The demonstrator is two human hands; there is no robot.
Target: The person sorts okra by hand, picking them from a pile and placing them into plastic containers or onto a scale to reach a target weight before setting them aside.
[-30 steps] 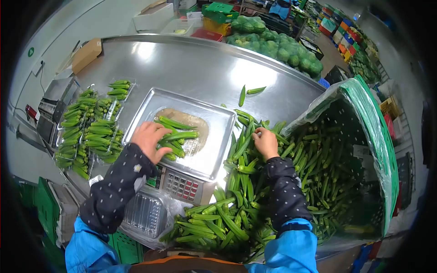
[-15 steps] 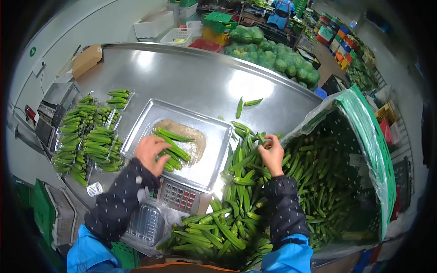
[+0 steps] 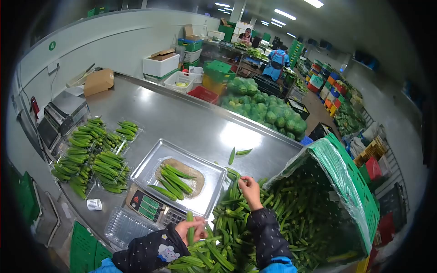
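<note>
My left hand is closed round a green okra pod in front of the scale's keypad. My right hand has its fingers bent and pinched at an okra pod on the far edge of the loose okra pile. A small bunch of okra lies in the metal tray of the weighing scale. The scale's display is lit. Clear plastic boxes lie beside the scale, near my left sleeve.
Packed okra trays stand at the left, near a white label roll. A plastic-lined green crate lies tipped at the right, with okra spilling out. Two pods rest beyond the pile. Bagged round green produce and people stand farther back.
My left hand has left the okra in the scale tray and come toward me, now holding a pod. My right hand stays at the pile. The view has tilted up.
</note>
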